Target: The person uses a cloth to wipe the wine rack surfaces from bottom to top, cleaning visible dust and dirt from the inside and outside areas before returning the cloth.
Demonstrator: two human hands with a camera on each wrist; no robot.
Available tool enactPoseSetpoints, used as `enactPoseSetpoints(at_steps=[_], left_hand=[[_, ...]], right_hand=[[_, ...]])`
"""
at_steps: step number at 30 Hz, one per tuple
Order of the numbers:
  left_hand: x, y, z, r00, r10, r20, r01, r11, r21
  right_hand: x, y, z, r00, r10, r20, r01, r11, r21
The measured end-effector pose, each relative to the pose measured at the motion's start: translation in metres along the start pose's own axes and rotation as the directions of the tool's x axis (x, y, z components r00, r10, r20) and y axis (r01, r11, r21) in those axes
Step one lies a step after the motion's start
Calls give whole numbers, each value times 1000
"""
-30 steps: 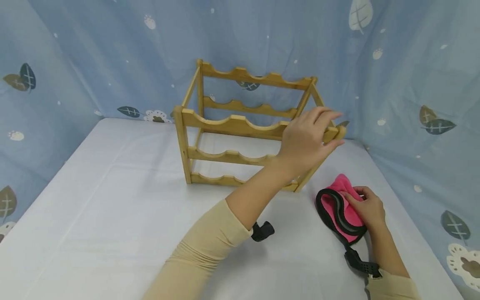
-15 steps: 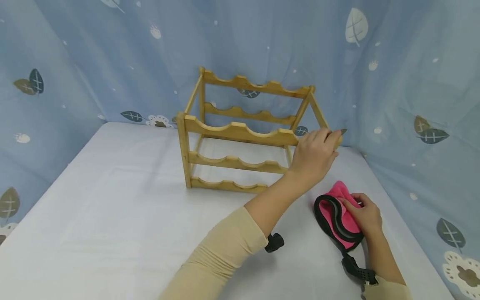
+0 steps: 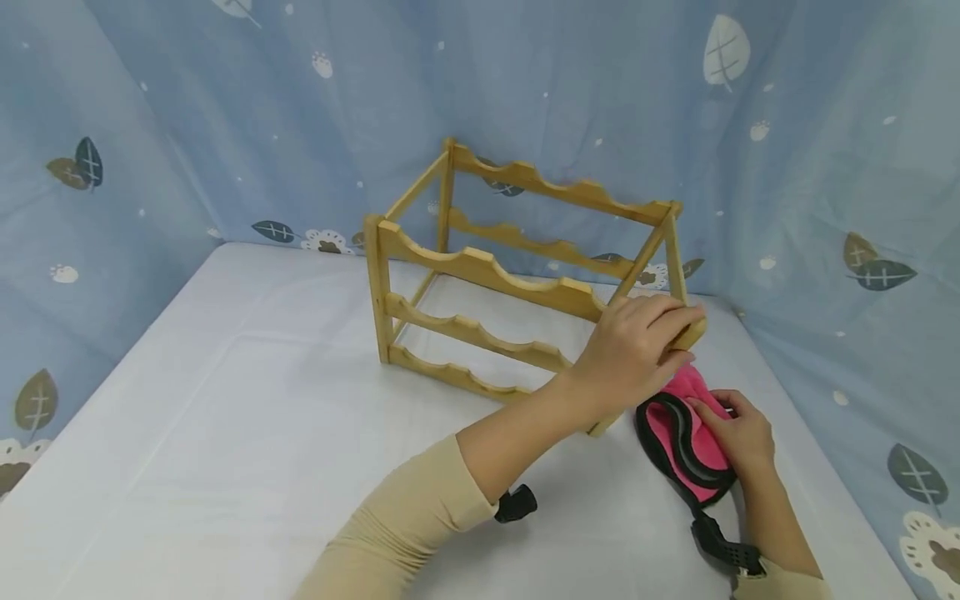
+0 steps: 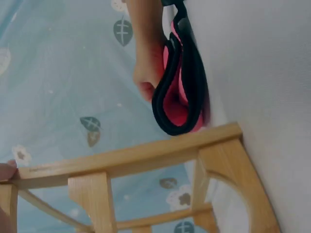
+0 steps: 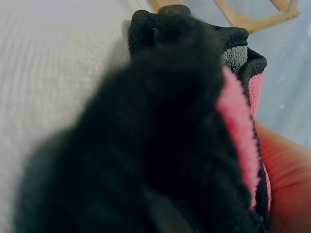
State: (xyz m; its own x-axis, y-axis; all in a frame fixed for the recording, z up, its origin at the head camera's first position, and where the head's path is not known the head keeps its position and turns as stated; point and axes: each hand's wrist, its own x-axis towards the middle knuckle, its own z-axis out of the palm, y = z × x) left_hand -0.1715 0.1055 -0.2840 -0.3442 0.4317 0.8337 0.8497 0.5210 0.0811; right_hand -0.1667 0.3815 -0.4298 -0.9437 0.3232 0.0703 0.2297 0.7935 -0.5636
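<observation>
A wooden rack with scalloped rails [image 3: 480,267], like a wine bottle rack, stands at an angle on the table. My left hand [image 3: 637,350] grips its upper front right corner, fingers over the top and thumb below. In the left wrist view the rack's post [image 4: 141,154] runs across the picture, with fingertips at its end. Beside the rack's right end lies a folded pink cloth with black edging [image 3: 710,446]. My right hand [image 3: 742,433] pinches its right side against the table. Up close in the right wrist view, the pink cloth [image 5: 238,126] is mostly hidden behind blurred black edging.
A white sheet [image 3: 247,433] covers the table. Blue patterned curtains [image 3: 555,92] close off the back and both sides. Black wrist cameras sit at the left forearm [image 3: 516,504] and right forearm [image 3: 723,546].
The rack has turned, its right end swinging toward me with my left hand, after that hand closed round the corner. My right hand and the pink cloth stay in place.
</observation>
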Motion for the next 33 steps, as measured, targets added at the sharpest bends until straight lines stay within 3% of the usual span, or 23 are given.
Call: enactPoseSetpoints(at_steps=[9,14,21,33], left_hand=[[-11,5,-22,996,83,39,-77,987,-139],[-20,5,-36,990,127,53,-111,965,-239],[-24,-2,-49,975,213,59,-165,880,-446],[-27,-24,-63,948,318,27,-237,760,-604]], right_hand=[[0,0,-2,999,35,27,-35,999,5],[0,0,-3,999,35,41,-35,999,8],[-1,1,-4,998,39,56,-40,999,3],[6,1,-3,999,13,34,-13,1000,1]])
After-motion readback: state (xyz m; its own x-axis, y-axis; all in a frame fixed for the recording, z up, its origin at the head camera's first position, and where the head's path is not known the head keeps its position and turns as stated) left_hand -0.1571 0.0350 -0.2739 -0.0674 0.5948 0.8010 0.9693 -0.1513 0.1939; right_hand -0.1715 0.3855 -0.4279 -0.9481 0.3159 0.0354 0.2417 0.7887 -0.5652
